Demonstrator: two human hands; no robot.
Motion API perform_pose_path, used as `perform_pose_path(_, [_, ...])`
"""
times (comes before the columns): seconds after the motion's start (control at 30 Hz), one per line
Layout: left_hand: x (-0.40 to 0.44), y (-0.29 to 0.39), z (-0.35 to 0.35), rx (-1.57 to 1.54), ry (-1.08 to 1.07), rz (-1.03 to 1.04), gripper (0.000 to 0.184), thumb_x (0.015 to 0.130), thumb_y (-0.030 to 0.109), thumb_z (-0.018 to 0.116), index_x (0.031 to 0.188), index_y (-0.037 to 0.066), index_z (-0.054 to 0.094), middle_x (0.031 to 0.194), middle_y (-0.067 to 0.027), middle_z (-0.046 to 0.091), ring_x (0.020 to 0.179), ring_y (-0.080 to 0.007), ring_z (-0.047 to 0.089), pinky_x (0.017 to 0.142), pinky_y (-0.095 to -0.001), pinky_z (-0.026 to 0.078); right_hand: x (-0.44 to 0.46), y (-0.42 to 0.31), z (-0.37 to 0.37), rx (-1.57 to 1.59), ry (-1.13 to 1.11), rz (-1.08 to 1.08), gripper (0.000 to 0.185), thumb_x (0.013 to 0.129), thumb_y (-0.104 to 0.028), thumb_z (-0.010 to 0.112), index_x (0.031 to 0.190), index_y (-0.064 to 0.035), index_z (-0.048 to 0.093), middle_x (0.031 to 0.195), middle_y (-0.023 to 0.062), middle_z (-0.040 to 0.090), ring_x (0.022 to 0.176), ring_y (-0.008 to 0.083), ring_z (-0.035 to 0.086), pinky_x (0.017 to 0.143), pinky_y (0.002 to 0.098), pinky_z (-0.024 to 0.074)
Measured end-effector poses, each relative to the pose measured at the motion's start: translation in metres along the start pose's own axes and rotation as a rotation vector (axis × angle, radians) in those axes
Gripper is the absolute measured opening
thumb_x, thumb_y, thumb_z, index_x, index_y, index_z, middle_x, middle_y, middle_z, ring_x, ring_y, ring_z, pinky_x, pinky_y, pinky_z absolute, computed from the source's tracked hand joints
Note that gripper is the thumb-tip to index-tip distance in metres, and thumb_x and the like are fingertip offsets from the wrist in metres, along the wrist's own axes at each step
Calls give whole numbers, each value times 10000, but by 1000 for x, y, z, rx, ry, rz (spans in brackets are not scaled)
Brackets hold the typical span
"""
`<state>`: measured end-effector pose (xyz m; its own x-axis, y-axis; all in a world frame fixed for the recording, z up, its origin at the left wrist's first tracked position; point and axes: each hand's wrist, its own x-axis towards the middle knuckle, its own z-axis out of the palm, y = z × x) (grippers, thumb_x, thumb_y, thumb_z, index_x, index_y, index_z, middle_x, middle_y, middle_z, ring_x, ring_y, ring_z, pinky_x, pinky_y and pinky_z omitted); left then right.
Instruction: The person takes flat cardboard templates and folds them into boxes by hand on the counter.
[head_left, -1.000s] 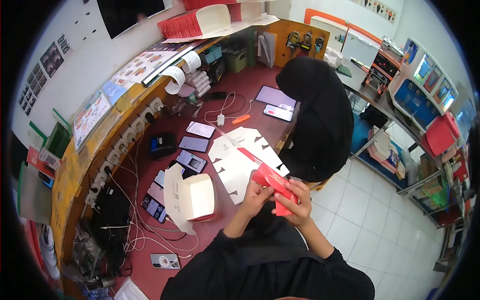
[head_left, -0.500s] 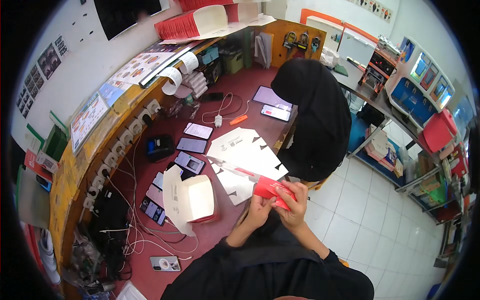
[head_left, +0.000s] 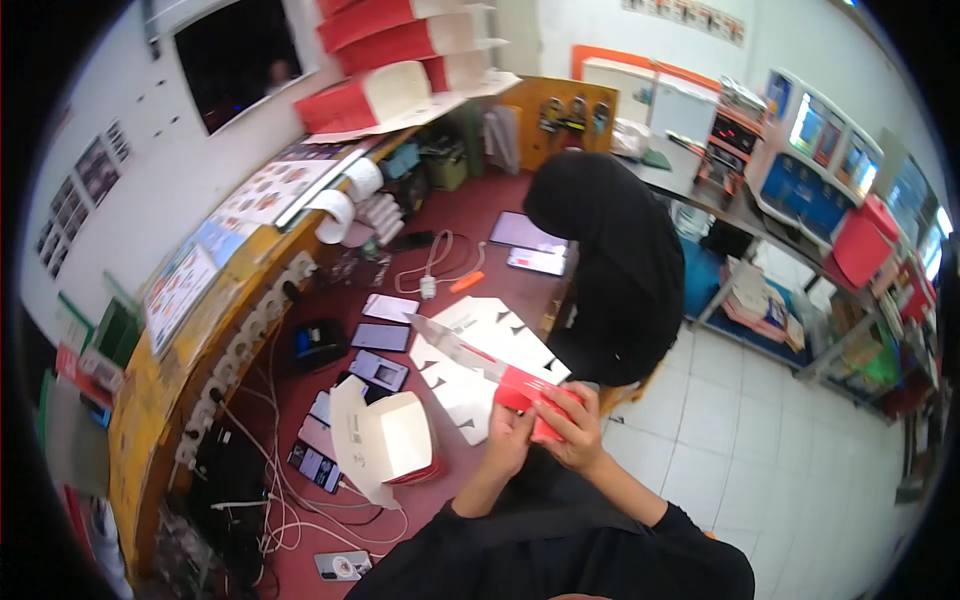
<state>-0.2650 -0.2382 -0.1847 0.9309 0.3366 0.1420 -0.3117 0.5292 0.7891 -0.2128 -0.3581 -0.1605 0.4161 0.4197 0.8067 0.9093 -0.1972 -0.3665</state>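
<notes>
Red tabletop (head_left: pixel 465 205) spreads beyond the left hand (head_left: pixel 510 442) and right hand (head_left: pixel 577 428), both with fingers closed on a folded card (head_left: pixel 521 384), its long end angled over white cardboard (head_left: pixel 455 392).

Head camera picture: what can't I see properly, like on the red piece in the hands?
- Words on the red piece: head view, too small and blurred.
- Part of the red piece: head view, behind the right hand.
- Hands of the other person: head view, behind dark clothing.
</notes>
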Motion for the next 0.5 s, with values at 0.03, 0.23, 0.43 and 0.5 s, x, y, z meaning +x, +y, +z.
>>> perform_pose_path(0.03, [-2,-3,-2,85,0,37,387,931,-8,497,1293,12,359,1255,-127,497,1165,-186,502,964,-316,435,0,-4,3,-10,14,23,447,709,-294,732,1103,-92,668,1189,79,594,1022,326,483,875,409,418])
perform_pose_path(0.23, [-2,3,-13,-81,8,4,424,929,8,502,1314,15,325,1288,-127,476,1157,-179,517,938,-306,455,10,-13,22,-31,-2,118,426,778,-212,677,1173,-60,630,1190,122,553,1017,324,452,882,407,394])
perform_pose_path(0.43, [-12,17,-33,183,34,-113,346,962,117,493,1277,1,406,1184,-101,560,1042,-120,559,862,-267,465,8,-28,25,110,-194,191,649,845,-363,584,1352,7,419,1249,222,364,1071,329,397,905,427,353])
perform_pose_path(0.5, [-17,10,-54,135,37,-181,360,970,143,485,1290,-7,416,1159,-88,576,1028,-116,563,875,-261,457,10,-31,26,314,-134,255,579,873,-304,564,1341,1,409,1211,226,324,1050,324,403,919,415,353])
